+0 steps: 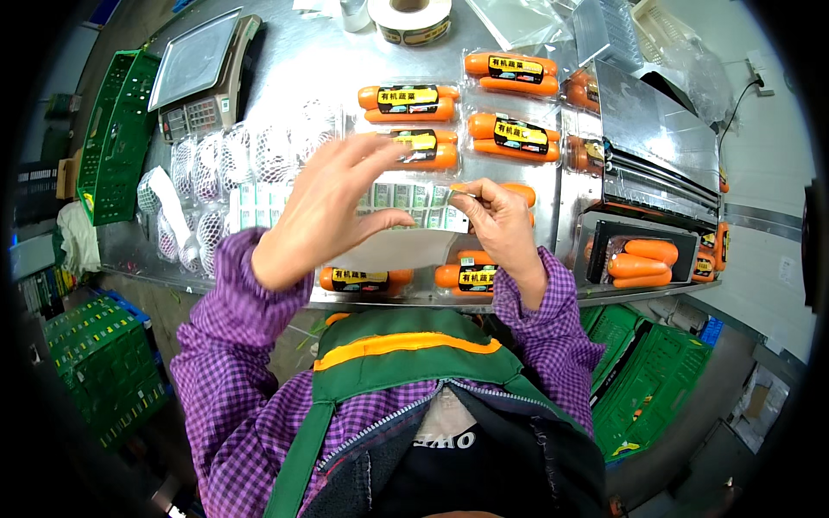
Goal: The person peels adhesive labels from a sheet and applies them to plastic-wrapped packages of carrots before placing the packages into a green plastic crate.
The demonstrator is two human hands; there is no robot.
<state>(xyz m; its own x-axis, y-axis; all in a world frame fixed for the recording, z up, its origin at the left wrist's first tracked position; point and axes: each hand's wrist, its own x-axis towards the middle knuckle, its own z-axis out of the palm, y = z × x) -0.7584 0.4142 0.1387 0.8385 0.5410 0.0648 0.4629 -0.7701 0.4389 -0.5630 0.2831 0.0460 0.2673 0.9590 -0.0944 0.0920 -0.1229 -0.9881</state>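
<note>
A strip of printed stickers (424,204) with green-and-white labels stretches across the packs in front of me. My right hand (499,213) pinches its right end between thumb and fingers. Over the strip's middle, my left hand (324,207) is slightly blurred, with thumb and fingers spread and nothing held. The left fingertips partly cover a carrot pack (440,155); whether they touch it is unclear. Other carrot packs (408,102) in clear plastic bear black-and-yellow labels. Two of them, including this front pack (359,280), lie near the table edge, partly hidden by the strip's pale backing.
Netted produce packs (207,165) lie on the left of the metal table (291,52), beside a weighing scale (197,65) and a green crate (120,136). A label roll (414,26) stands at the back. To the right is a metal wrapping machine (660,129) with carrots (641,262) at its front.
</note>
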